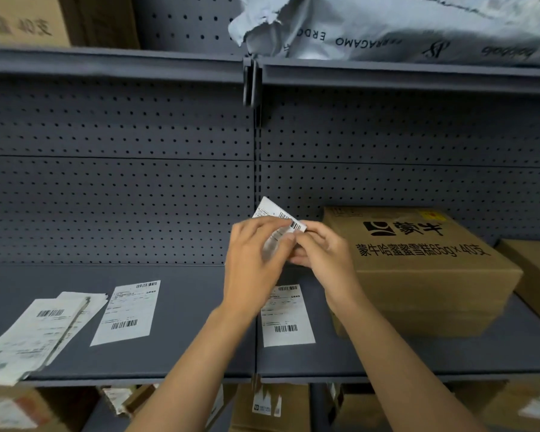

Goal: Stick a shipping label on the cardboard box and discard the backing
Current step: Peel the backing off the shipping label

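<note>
Both hands are raised together above the dark grey metal shelf (175, 307), in front of its perforated grey back panel (116, 198). The left hand (256, 263) and the right hand (320, 254) meet at a white printed shipping label with black barcodes (278, 213) — each pinches it between thumb and fingertips, and the label stands tilted, its far corner pointing up and left. Whether the backing is separated from the label at the pinch cannot be told; the paper there is blurred.

The brown cardboard box with black printed characters (418, 263) rests on the shelf just right of the hands, its top face bare of any white label in view. A second brown carton (536, 269) sits at the far right, against the first.

Flat on the shelf lie further white label sheets — one (286, 316) directly beneath the hands, one (127, 310) to the left, and a loose overlapping stack (32, 332) at the left edge.

A crumpled grey plastic mailing bag (402, 23) occupies the shelf above. More cartons (272, 406) fill the shelf below.
</note>
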`<state>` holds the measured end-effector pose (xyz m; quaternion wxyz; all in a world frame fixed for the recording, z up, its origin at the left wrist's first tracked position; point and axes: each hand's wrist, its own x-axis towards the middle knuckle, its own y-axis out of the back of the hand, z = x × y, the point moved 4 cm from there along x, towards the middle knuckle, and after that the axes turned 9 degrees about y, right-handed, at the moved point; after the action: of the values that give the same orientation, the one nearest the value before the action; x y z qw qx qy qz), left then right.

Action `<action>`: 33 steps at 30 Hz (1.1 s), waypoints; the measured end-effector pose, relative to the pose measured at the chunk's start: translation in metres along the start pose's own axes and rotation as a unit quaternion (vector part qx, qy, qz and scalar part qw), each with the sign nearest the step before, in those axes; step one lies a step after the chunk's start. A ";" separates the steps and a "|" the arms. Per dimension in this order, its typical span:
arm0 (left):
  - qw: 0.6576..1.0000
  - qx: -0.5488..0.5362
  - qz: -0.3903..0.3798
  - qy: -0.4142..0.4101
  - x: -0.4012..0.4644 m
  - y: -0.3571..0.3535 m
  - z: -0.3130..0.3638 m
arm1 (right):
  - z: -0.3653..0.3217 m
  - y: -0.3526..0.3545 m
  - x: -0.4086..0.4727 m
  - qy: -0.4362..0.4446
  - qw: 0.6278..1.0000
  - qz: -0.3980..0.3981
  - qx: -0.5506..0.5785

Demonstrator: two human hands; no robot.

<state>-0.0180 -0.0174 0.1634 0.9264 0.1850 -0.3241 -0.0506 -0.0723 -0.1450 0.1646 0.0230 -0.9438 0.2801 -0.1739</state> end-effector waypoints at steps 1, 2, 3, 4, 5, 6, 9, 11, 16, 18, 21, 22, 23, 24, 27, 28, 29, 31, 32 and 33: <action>1.000 -0.005 -0.007 0.007 0.000 0.000 0.000 | 0.000 -0.001 0.000 -0.010 1.000 -0.004 0.013; 1.000 -0.007 -0.015 0.012 0.000 -0.001 -0.001 | 0.001 -0.001 0.000 -0.019 1.000 -0.009 0.021; 1.000 -0.007 -0.020 0.015 0.001 -0.001 -0.002 | 0.002 -0.001 0.000 -0.026 0.999 -0.013 0.025; 1.000 -0.005 -0.022 0.015 0.001 -0.001 -0.003 | 0.002 -0.001 0.000 -0.030 0.999 -0.016 0.029; 1.000 -0.003 -0.023 0.014 0.001 -0.001 -0.004 | 0.003 -0.001 0.000 -0.034 0.999 -0.017 0.033; 1.000 -0.002 -0.024 0.013 0.001 -0.001 -0.004 | 0.002 -0.001 0.001 -0.038 0.998 -0.017 0.040; 1.000 -0.006 -0.027 0.013 0.001 -0.002 -0.005 | -0.001 -0.002 0.001 -0.052 0.996 -0.018 0.068; 0.999 -0.011 -0.029 0.018 0.001 -0.002 -0.005 | -0.003 -0.001 0.001 -0.060 0.995 -0.017 0.078; 0.998 -0.032 -0.036 0.037 0.001 -0.002 -0.004 | -0.006 0.002 0.002 -0.062 0.995 -0.026 0.076; 0.997 -0.042 -0.040 0.046 0.000 -0.002 -0.002 | -0.007 0.001 0.002 -0.064 0.995 -0.031 0.075; 0.997 -0.045 -0.051 0.042 0.000 -0.002 -0.001 | -0.008 -0.001 0.002 -0.060 0.994 -0.049 0.073; 0.997 -0.046 -0.052 0.041 0.001 -0.002 -0.001 | -0.007 -0.002 0.002 -0.058 0.994 -0.055 0.071; 0.997 -0.047 -0.051 0.041 0.001 -0.001 -0.001 | -0.007 -0.002 0.003 -0.056 0.994 -0.060 0.067; 0.997 -0.049 -0.049 0.040 0.002 -0.001 -0.001 | -0.006 -0.002 0.003 -0.055 0.994 -0.064 0.063; 0.997 -0.053 -0.047 0.034 0.002 0.000 -0.002 | -0.005 -0.003 0.004 -0.055 0.994 -0.068 0.065; 0.997 -0.052 -0.048 0.033 0.002 0.000 -0.002 | -0.005 -0.004 0.004 -0.054 0.994 -0.069 0.068; 0.997 -0.049 -0.048 0.031 0.002 0.001 -0.002 | -0.006 -0.005 0.004 -0.053 0.994 -0.070 0.070; 0.998 -0.041 -0.047 0.026 0.002 0.001 -0.002 | -0.006 -0.005 0.005 -0.049 0.993 -0.072 0.074; 0.998 -0.035 -0.044 0.024 0.002 0.001 -0.002 | -0.005 -0.006 0.005 -0.047 0.993 -0.074 0.075; 0.999 -0.029 -0.040 0.022 0.002 0.002 -0.002 | -0.005 -0.007 0.006 -0.046 0.993 -0.077 0.075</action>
<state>-0.0154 -0.0155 0.1634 0.9354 0.1722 -0.2944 -0.0931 -0.0665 -0.1422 0.1725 0.0932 -0.9650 0.1918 -0.1524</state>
